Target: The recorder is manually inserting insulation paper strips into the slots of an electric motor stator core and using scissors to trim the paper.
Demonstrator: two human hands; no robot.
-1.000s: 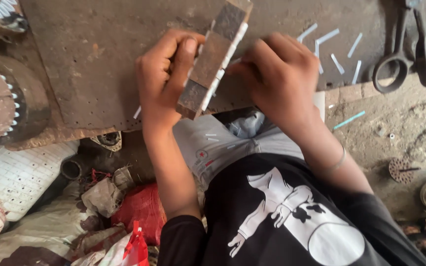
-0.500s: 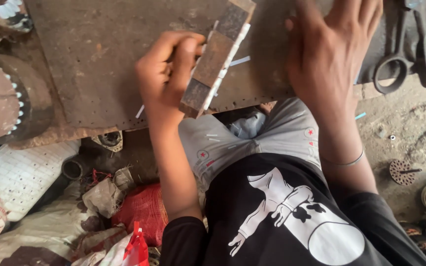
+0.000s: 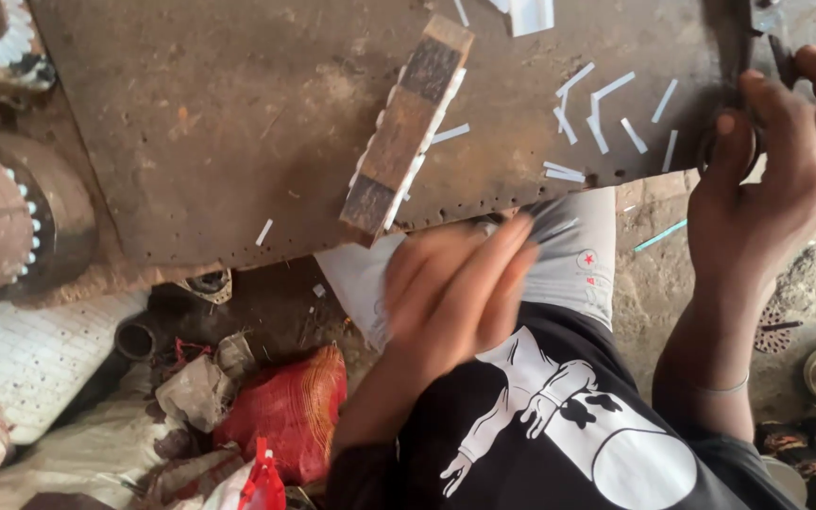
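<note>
Scissors with dark metal loop handles (image 3: 753, 57) lie at the far right corner of the rusty brown metal work plate (image 3: 238, 123), and the right hand (image 3: 786, 179) is closed around their handles, fingers hooked through or over the loops; the blades run out of view at the top. The left hand (image 3: 460, 288) hangs blurred and slack just off the plate's near edge, fingers loosely spread and holding nothing I can make out. A long worn wooden block with white strips wedged along its sides (image 3: 408, 127) stands tilted near that same edge, its lower end close to the rim. Scattered white paper strips (image 3: 597, 118) lie between the block and the scissors. Likely trouble: the block, unsteadied by either hand, could tip or slide off the near edge if the plate is jolted, and dragging the scissors across could sweep loose strips off onto the cluttered floor.
</note>
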